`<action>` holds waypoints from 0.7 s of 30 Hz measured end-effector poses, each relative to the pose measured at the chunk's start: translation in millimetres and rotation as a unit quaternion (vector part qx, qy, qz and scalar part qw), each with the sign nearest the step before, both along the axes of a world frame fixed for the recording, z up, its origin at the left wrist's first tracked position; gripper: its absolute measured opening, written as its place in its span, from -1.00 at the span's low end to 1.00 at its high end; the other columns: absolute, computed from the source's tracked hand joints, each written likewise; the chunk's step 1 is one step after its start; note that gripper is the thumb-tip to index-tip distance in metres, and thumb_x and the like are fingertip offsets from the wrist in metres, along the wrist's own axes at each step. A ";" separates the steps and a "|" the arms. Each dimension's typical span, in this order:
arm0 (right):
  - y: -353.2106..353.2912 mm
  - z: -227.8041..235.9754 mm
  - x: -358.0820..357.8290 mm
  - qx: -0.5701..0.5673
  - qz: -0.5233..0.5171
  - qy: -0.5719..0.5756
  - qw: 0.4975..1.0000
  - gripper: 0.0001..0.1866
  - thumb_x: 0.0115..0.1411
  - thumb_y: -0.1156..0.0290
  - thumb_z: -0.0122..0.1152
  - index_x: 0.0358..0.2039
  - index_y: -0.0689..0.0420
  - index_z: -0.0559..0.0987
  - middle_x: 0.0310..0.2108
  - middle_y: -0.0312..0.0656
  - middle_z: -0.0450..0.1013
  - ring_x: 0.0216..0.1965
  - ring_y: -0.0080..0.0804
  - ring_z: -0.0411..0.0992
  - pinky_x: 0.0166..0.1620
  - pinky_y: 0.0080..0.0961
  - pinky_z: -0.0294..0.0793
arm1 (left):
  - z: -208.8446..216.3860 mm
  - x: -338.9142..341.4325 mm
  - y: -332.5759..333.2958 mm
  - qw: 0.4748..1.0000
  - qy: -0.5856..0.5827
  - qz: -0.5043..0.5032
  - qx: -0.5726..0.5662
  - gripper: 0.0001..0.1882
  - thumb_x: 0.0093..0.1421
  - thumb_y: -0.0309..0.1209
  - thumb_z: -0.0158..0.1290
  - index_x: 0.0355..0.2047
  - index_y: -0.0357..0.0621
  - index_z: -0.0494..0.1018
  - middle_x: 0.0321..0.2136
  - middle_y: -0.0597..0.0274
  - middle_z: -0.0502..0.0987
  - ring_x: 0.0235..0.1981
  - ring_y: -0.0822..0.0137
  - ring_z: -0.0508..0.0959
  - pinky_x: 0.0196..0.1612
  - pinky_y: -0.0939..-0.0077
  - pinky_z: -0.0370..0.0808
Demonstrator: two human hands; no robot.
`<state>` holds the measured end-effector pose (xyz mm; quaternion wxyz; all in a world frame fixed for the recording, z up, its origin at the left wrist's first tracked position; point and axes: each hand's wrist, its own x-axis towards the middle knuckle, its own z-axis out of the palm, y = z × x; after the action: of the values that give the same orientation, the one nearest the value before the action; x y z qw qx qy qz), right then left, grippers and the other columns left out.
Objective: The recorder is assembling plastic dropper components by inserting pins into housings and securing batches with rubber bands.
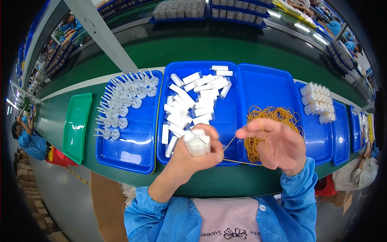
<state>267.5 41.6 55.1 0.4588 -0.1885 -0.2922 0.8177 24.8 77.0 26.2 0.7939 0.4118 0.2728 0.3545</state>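
In my left hand is a bundle of white cylinders, gripped upright in front of my chest. A tan rubber band runs from the thumb side of that hand to my right hand. The right fingers are partly curled with the band looped over them, pulling it taut. Behind the bundle, a blue tray holds many loose white cylinders with clear ends. Under and behind my right hand, another blue tray carries a heap of rubber bands.
Left of these stands a blue tray of clear stemmed plastic parts, then a green tray. To the right, bundled white cylinders sit in a blue tray. A grey post rises behind. Other people sit at both sides.
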 end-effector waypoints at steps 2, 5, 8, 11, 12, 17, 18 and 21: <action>5.7 3.3 -3.9 0.001 0.011 -0.069 0.998 -0.42 0.35 0.09 -0.10 0.14 0.38 0.31 -0.11 0.09 0.47 -0.57 -0.44 0.41 -0.45 -0.51 0.46 | 3.5 0.9 -1.6 0.998 0.039 -0.049 0.013 -0.56 0.02 -0.59 0.17 -0.06 -0.15 0.35 -0.41 0.29 0.51 -0.38 0.54 0.49 -0.31 0.65 0.42; 16.6 -5.2 -4.5 -0.029 0.003 -0.084 0.996 -0.56 0.37 0.21 -0.10 0.00 0.36 0.43 -0.13 0.05 0.49 -0.52 -0.41 0.45 -0.40 -0.49 0.50 | 0.3 2.8 0.0 0.989 0.062 -0.132 0.002 -0.64 0.02 -0.56 0.16 -0.12 -0.19 0.43 -0.40 0.32 0.51 -0.37 0.56 0.49 -0.29 0.66 0.43; 19.0 -15.3 -6.8 -0.070 -0.091 -0.035 0.993 -0.68 0.36 0.32 -0.08 -0.11 0.32 0.49 -0.18 -0.03 0.53 -0.39 -0.38 0.51 -0.23 -0.42 0.54 | -6.6 1.7 1.5 0.970 0.130 -0.170 0.116 -0.75 -0.09 -0.62 0.23 -0.35 -0.21 0.49 -0.44 0.28 0.53 -0.38 0.49 0.51 -0.32 0.60 0.43; 12.2 -5.1 -4.8 -0.120 -0.165 0.018 0.979 -0.65 0.33 0.32 -0.04 -0.02 0.32 0.47 -0.22 -0.06 0.53 -0.41 -0.37 0.51 -0.25 -0.36 0.55 | -7.9 -5.5 5.6 0.955 0.134 -0.174 0.199 -0.84 -0.07 -0.59 0.22 -0.43 -0.20 0.50 -0.42 0.30 0.54 -0.34 0.44 0.52 -0.25 0.55 0.44; 11.0 4.0 -6.5 -0.073 -0.118 -0.050 0.989 -0.64 0.33 0.32 -0.03 0.00 0.32 0.46 -0.23 -0.08 0.53 -0.43 -0.39 0.51 -0.29 -0.37 0.55 | -11.7 -7.7 5.0 0.950 0.125 -0.182 0.222 -0.83 -0.06 -0.58 0.22 -0.42 -0.19 0.50 -0.41 0.29 0.54 -0.33 0.43 0.52 -0.23 0.54 0.44; 1.1 30.8 -43.1 0.326 0.010 -0.446 0.833 -0.59 0.23 0.30 0.09 0.01 0.30 0.48 -0.22 -0.09 0.50 -0.64 -0.51 0.41 -0.58 -0.60 0.39 | -27.1 13.3 5.9 0.856 0.237 -0.021 0.459 -0.70 -0.02 -0.28 0.22 -0.30 -0.10 0.46 -0.49 -0.05 0.56 -0.44 0.00 0.59 -0.39 0.27 0.47; -7.9 32.6 -52.2 0.441 -0.001 -0.504 0.743 -0.61 0.20 0.30 0.14 -0.03 0.29 0.50 -0.23 -0.08 0.50 -0.63 -0.51 0.41 -0.58 -0.59 0.38 | -21.1 16.7 7.2 0.873 0.263 -0.041 0.410 -0.71 -0.02 -0.29 0.22 -0.31 -0.10 0.45 -0.49 -0.04 0.56 -0.44 0.02 0.59 -0.39 0.29 0.47; -36.3 33.1 -68.5 0.610 -0.039 -0.610 0.504 -0.63 -0.05 0.33 0.37 -0.20 0.12 0.56 -0.31 -0.19 0.50 -0.62 -0.46 0.41 -0.55 -0.49 0.40 | -2.9 18.1 4.9 0.917 0.283 -0.066 0.273 -0.71 -0.03 -0.33 0.26 -0.34 -0.10 0.42 -0.48 0.12 0.55 -0.46 0.23 0.58 -0.40 0.45 0.46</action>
<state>199.0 5.3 88.2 0.1998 -0.3256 -0.9186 0.1010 42.9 81.9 23.3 0.5617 0.7130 0.3505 0.2307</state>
